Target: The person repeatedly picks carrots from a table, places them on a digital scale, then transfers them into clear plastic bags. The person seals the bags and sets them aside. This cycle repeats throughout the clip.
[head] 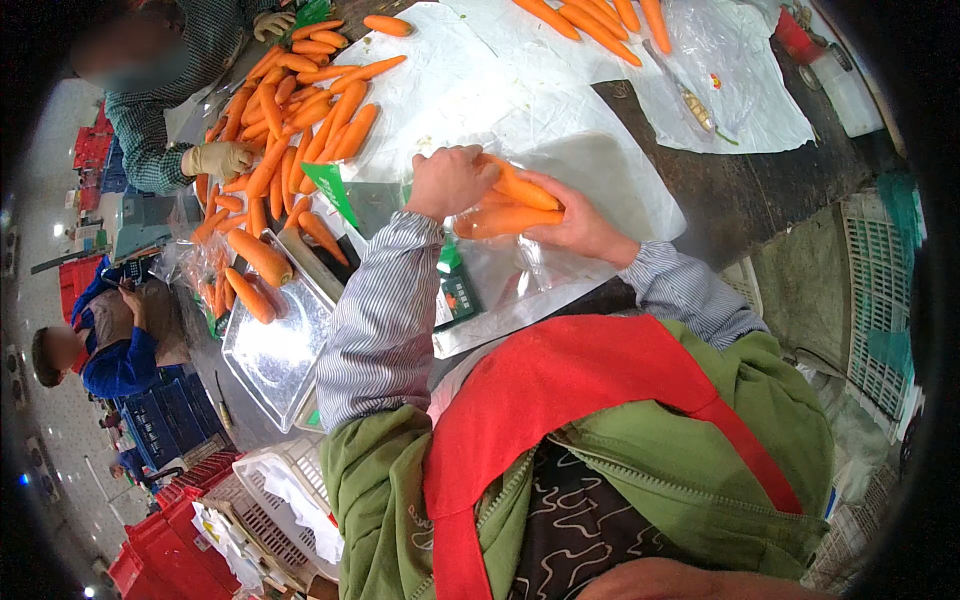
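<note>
Several orange carrots [517, 219] lie side by side between my hands, seemingly in clear plastic. My left hand [452, 180] has its fingers curled over their left ends; whether it also grips film is hidden. Around their right ends my right hand [574, 219] is wrapped, thumb on top. Beneath them spreads a clear plastic bag [555, 262], with a dark green printed panel [459, 298] near my left sleeve. Left of my hands is a large pile of loose carrots [289, 124]. Two carrots [259, 259] rest on a clear tray [274, 352].
A co-worker's gloved hand [221, 160] touches the pile's left side. More carrots [592, 22] and a knife with a wrapped handle [696, 109] lie on white sheeting at the top. White plastic crates [281, 487] stand at lower left, another crate [877, 300] at right.
</note>
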Demonstrator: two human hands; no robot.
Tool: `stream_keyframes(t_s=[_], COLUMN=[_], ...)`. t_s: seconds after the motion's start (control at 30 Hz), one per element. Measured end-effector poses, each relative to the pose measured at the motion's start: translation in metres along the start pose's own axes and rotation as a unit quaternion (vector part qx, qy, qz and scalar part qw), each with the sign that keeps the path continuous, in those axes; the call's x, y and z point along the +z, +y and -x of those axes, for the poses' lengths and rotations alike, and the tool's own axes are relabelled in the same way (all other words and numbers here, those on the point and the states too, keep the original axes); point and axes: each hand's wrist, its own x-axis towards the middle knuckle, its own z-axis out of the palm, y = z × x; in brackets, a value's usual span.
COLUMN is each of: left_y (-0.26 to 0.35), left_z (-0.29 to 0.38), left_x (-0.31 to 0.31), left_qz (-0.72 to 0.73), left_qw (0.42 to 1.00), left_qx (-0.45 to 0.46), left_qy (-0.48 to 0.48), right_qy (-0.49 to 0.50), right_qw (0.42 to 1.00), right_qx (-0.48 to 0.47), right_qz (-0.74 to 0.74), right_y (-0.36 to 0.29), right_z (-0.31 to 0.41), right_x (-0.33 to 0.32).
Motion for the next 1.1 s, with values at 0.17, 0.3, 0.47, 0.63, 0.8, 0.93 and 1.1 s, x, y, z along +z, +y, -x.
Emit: stream_keyframes(t_s=[0.17,0.3,0.47,0.63,0.8,0.93,1.1], left_y=[0.003,-0.007,-0.022,0.007,0.047,0.081,0.087], left_z=[-0.018,-0.036,-0.044,-0.035,-0.024,-0.001,0.091], left_x=[-0.006,0.006,0.025,0.035,0.035,0.021,0.022], left_qz=[0.083,0.083,0.020,0.024,0.026,0.174,0.406], left_qw=[0.989,0.983,0.993,0.999,0.979,0.899,0.886], left_qx=[-0.093,-0.122,-0.011,0.037,0.156,0.238,0.181], left_qy=[-0.081,-0.106,-0.117,-0.019,0.130,0.323,0.131], right_qy=[-0.033,-0.037,0.009,0.065,0.143,0.152,0.078], right_qw=[0.999,0.999,0.996,0.995,0.980,0.928,0.883], right_qx=[0.002,0.005,0.008,0.066,0.103,0.261,0.216], right_qz=[-0.026,0.008,0.093,0.042,-0.094,-0.217,-0.410], right_y=[-0.007,-0.009,0.004,0.018,0.007,-0.006,-0.002], right_z=[-0.003,-0.004,-0.001,-0.006,-0.006,-0.004,-0.010], right_x=[-0.003,0.000,0.001,0.003,0.001,-0.009,-0.018])
